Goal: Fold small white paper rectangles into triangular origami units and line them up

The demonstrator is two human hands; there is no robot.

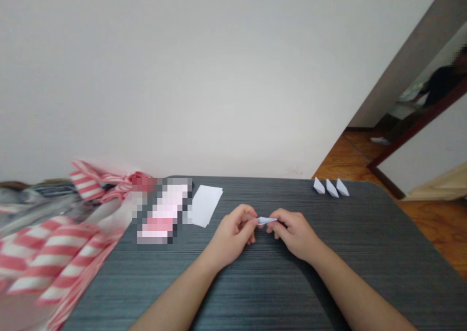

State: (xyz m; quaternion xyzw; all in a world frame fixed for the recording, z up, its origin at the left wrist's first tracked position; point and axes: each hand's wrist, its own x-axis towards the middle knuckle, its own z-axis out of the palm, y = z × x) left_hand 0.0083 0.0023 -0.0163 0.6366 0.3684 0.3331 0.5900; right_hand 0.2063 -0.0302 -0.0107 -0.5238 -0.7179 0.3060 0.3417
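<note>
A small folded white paper piece (266,220) is pinched between both my hands over the middle of the dark grey table (255,282). My left hand (233,236) grips its left end with curled fingers. On the other end, my right hand (294,234) is closed with fingertips pressed together. Both wrists rest low near the tabletop.
A stack of white paper sheets (206,205) lies left of my hands, beside a blurred-out pink object (162,214). Three folded paper pieces (331,187) stand at the table's far right edge. Red-and-white striped cloth (54,253) covers the left. A person (438,90) is in the doorway at right.
</note>
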